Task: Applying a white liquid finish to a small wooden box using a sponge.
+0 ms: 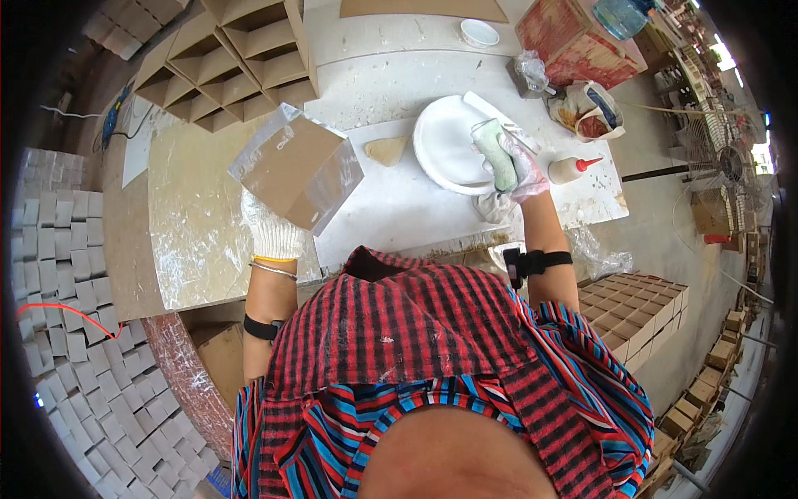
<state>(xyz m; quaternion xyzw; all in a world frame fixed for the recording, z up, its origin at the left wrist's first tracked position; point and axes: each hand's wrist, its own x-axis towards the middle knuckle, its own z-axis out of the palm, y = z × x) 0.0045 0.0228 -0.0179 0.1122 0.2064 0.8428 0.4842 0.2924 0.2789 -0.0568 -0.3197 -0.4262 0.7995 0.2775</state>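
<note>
My left hand (273,229), in a white knit glove, is closed on the near edge of a cardboard panel (301,160) with whitish, wet-looking flaps round its brown middle. The panel is held tilted above the table, and most of the fingers are hidden beneath it. My right hand (527,170), in a whitish glove with pink stains, grips a pale green elongated block (497,155), perhaps a sponge or roller. That block is over the right side of a white round basin (432,150). A white flat strip (490,110) lies across the basin's far right rim.
A cardboard divider grid (237,62) stands back left. Right of the basin are a red-tipped squeeze bottle (573,169) and an open bag (586,110). A crumpled cloth (494,207) lies near the basin. Stacked white boxes (91,333) fill the floor at left.
</note>
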